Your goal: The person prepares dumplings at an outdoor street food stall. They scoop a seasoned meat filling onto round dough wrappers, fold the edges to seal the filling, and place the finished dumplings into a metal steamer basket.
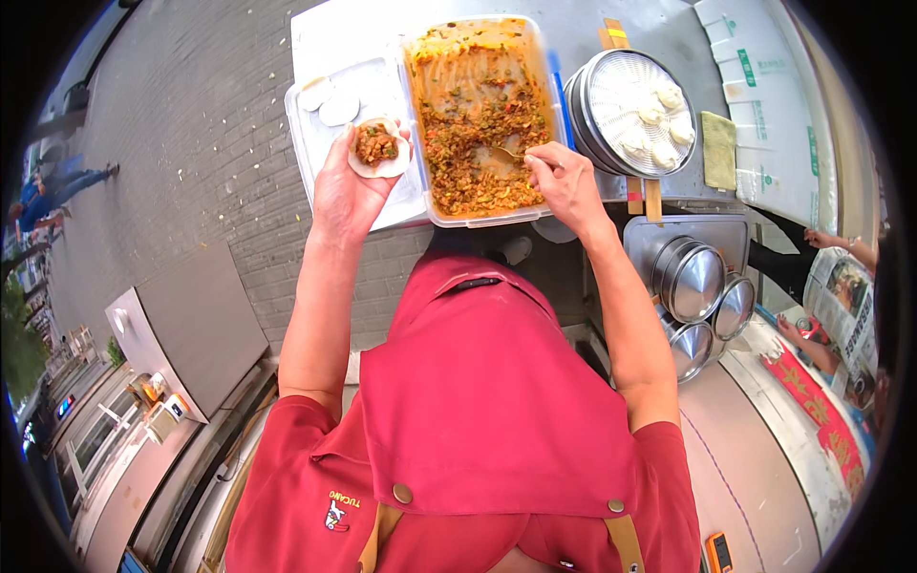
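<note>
My left hand (358, 190) cradles a round dough wrapper (387, 166) with a heap of chopped filling (376, 145) on it, above the right part of a white tray (304, 154). Two more flat dough rounds (339, 108) lie on that tray. In my right hand (562, 179) is the handle of a metal spoon (504, 152), whose bowl rests in the filling of a plastic tub (487, 217). The filling is reddish brown with green bits, and thinly smeared at the tub's far end.
Right of the tub, a stack of round steamers (584, 136) holds several shaped buns (666, 154). A folded cloth (718, 150) lies beside it. Lower right, lidded metal steamers (689, 279) stand near a tray (641, 228). Another person's hand (820, 238) shows at the far right.
</note>
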{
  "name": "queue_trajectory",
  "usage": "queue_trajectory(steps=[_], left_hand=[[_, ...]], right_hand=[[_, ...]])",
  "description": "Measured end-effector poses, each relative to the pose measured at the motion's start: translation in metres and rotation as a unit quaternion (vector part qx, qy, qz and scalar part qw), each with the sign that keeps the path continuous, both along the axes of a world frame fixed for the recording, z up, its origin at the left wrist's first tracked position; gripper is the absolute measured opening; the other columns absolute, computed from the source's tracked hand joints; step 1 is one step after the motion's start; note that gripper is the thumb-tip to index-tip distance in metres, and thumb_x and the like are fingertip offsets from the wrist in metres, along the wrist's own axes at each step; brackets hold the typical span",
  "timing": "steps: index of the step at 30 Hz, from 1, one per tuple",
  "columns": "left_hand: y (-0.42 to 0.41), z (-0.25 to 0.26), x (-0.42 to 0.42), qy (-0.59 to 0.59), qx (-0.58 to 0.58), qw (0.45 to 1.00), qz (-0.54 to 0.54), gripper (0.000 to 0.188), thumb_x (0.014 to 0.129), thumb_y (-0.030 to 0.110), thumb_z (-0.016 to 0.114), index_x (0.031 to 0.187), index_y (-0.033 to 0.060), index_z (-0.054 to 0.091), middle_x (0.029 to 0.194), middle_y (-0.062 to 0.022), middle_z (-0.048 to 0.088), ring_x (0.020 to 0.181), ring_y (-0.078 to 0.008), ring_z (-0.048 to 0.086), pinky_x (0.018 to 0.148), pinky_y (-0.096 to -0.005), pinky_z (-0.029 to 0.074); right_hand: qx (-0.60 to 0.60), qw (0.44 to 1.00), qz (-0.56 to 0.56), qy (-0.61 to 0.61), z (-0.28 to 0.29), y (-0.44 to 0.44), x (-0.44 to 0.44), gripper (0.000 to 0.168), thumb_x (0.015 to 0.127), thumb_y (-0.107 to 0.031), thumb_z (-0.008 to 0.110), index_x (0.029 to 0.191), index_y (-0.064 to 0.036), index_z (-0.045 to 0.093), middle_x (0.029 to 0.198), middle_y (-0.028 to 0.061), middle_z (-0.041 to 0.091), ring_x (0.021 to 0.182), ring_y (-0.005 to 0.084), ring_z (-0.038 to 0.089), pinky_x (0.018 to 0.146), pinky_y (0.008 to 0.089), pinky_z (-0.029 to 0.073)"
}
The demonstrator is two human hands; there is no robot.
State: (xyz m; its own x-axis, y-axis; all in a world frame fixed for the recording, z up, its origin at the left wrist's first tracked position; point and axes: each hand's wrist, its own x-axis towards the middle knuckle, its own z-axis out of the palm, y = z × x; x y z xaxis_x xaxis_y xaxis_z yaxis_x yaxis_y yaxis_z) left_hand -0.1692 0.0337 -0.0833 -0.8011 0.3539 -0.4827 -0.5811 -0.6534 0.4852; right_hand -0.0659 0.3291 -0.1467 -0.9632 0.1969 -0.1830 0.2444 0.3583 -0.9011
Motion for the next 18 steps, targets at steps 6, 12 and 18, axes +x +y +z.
queue_trajectory(steps=[6, 12, 18], left_hand=[[-0.007, -0.017, 0.007, -0.053, 0.006, 0.999, -0.004, 0.041, 0.112, 0.027, 0.044, 0.134, -0.0073, 0.051, 0.130, -0.0229, 0.063, 0.120, -0.0351, 0.064, 0.104, -0.0492, 0.056], [-0.011, -0.025, 0.007, -0.071, -0.011, 0.997, 0.001, 0.032, 0.110, 0.025, 0.051, 0.128, 0.0004, 0.060, 0.126, -0.0130, 0.068, 0.119, -0.0265, 0.066, 0.104, -0.0470, 0.056], [-0.014, -0.023, 0.013, -0.071, -0.012, 0.997, -0.002, 0.030, 0.110, 0.025, 0.052, 0.126, 0.0012, 0.062, 0.125, -0.0121, 0.069, 0.118, -0.0254, 0.067, 0.103, -0.0460, 0.056]], right_hand=[[-0.072, 0.994, -0.026, -0.078, -0.013, -0.016, -0.013, 0.022, 0.097, -0.015, 0.066, 0.104, 0.004, 0.074, 0.093, 0.0129, 0.074, 0.071, 0.0175, 0.070, 0.067, 0.0304, 0.056], [-0.132, 0.980, -0.079, -0.128, -0.021, -0.029, -0.027, 0.025, 0.099, -0.017, 0.064, 0.106, 0.006, 0.073, 0.089, 0.0104, 0.074, 0.070, 0.0138, 0.069, 0.064, 0.0282, 0.058], [-0.219, 0.956, -0.143, -0.134, -0.031, -0.030, -0.023, 0.025, 0.100, -0.015, 0.064, 0.107, 0.008, 0.070, 0.086, 0.0127, 0.073, 0.069, 0.0156, 0.069, 0.062, 0.0289, 0.059]])
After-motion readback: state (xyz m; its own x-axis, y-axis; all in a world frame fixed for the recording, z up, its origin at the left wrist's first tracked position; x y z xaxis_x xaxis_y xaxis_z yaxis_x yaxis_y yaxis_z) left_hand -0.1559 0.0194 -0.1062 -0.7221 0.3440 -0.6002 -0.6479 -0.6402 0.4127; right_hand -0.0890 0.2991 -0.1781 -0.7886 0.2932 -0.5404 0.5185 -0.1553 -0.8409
